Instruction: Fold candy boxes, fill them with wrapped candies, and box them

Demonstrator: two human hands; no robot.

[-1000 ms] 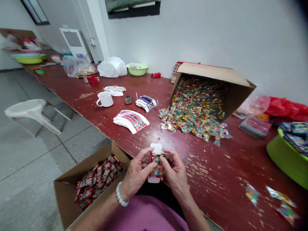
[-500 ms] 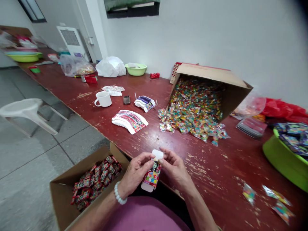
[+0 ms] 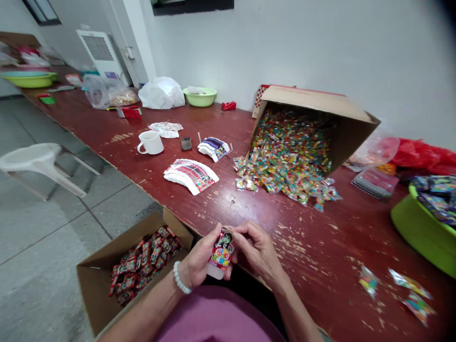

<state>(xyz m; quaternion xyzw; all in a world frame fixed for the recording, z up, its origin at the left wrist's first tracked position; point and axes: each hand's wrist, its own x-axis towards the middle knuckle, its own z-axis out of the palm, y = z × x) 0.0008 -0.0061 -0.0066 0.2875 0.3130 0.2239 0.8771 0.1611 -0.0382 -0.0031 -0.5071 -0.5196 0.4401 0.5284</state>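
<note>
A small printed candy box (image 3: 223,248) in red and black is between my hands at the table's near edge. Its white flap hangs out at the lower end; the upper end looks closed. My left hand (image 3: 204,254), with a pale bead bracelet at the wrist, wraps round the box from the left and beneath. My right hand (image 3: 254,244) pinches the box's upper right corner with thumb and finger. Beyond them lies a fanned stack of flat red boxes (image 3: 191,175). Wrapped candies (image 3: 285,166) spill from a tipped cardboard box (image 3: 317,99).
A carton (image 3: 96,294) of filled red boxes stands low at my left. On the red table (image 3: 270,285) are a white mug (image 3: 151,143), purple flat boxes (image 3: 214,149), a green basin (image 3: 416,232) of packets and loose candies (image 3: 368,281) at right. A white stool (image 3: 42,161) stands left.
The white flap at the box's upper end has been folded down out of sight. My left hand has closed further round the box, and my right fingers have shifted onto its top corner.
</note>
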